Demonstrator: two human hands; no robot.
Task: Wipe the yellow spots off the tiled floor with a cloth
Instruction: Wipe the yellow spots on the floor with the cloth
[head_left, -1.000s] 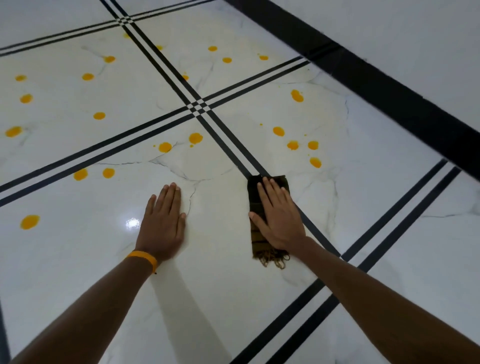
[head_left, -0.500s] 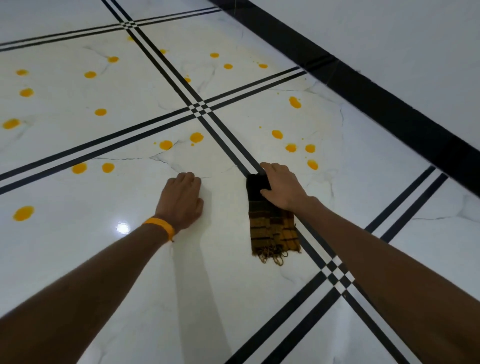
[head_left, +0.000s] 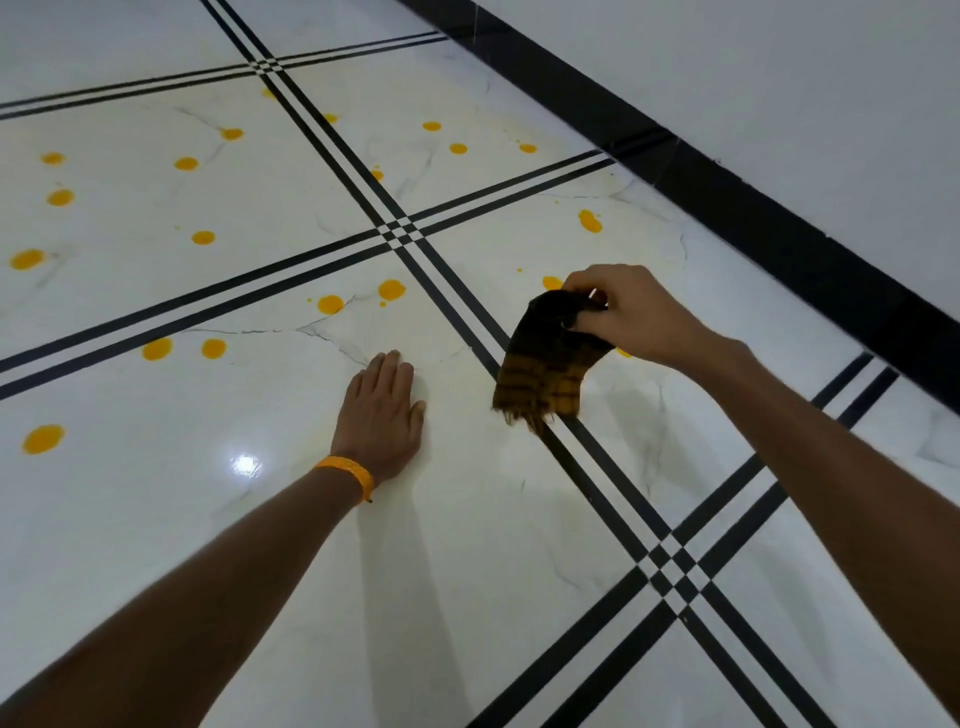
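Observation:
My right hand (head_left: 631, 312) pinches the top edge of a dark brown and yellow checked cloth (head_left: 548, 364), which hangs just above the white tiled floor (head_left: 467, 545), its fringe over a black tile line. My left hand (head_left: 382, 410), an orange band on its wrist, lies flat on the floor left of the cloth, fingers together. Several yellow spots dot the tiles: two (head_left: 332, 304) just beyond my left hand, one (head_left: 589, 221) beyond my right hand, one (head_left: 43, 439) at the far left, more further out. My right hand and the cloth hide a few spots.
A black skirting band (head_left: 753, 208) runs diagonally along the white wall (head_left: 779, 78) on the right. Double black lines (head_left: 415, 244) cross the floor between the tiles. A bright light reflection (head_left: 244, 464) lies near my left wrist.
My right hand went from pressing the cloth flat to gripping its far end and lifting it off the floor, up and to the right. My left hand curled, then flattened again.

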